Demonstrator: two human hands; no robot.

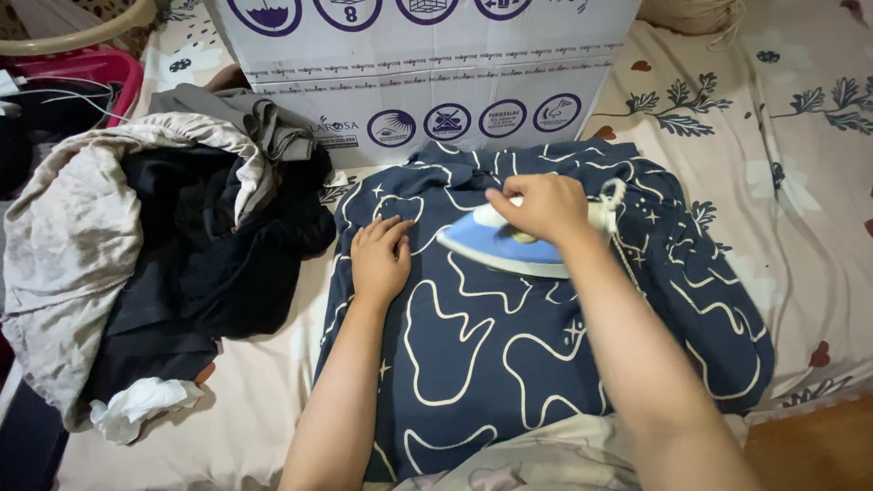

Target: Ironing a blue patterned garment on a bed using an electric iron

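The blue and white iron (498, 242) lies across the upper middle of the dark navy garment (536, 345), its long axis running nearly left to right, with the pointed nose toward the left and slightly down and the heel toward the right, where a pale cord (615, 195) loops up from it. The right hand (543, 205) is clenched around the iron's handle from above. The left hand (380, 257) rests flat and released on the cloth just left of the nose, fingers spread toward the top of the view. The garment, printed with white curving outlines and small stars, is spread on a cream floral bedsheet (782, 173). Directly beyond it stands a white cardboard box (427, 64), its face carrying a row of round purple symbols and bands of small purple print. To the left, close against the garment's edge, sits a heap of clothes (155, 255) in black, grey and beige, with a white crumpled piece at its foot. A pink basket (95, 68) shows at the far upper left.
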